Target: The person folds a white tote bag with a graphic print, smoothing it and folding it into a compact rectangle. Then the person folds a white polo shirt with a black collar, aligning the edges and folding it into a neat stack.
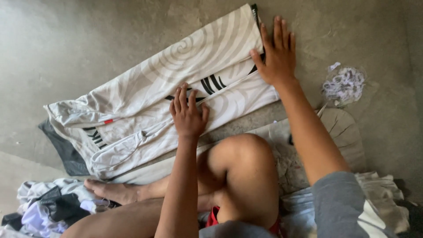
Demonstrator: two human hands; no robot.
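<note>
Cream swirl-patterned garment (176, 75), black stripes, under flat empty left hand (188, 115) and right hand (276, 55).

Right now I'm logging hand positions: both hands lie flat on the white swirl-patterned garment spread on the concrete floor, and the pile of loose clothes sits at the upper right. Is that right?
Not quite. The head view shows the pile of loose clothes at the lower left, by the foot; the upper right holds only a small crumpled white bundle. The rest stands: the left hand and right hand lie flat on the white swirl-patterned garment spread on the concrete floor.

Soft, dim daylight falls evenly, brighter at the upper left floor (66, 39); shadows are faint, the picture slightly soft and grainy.
</note>
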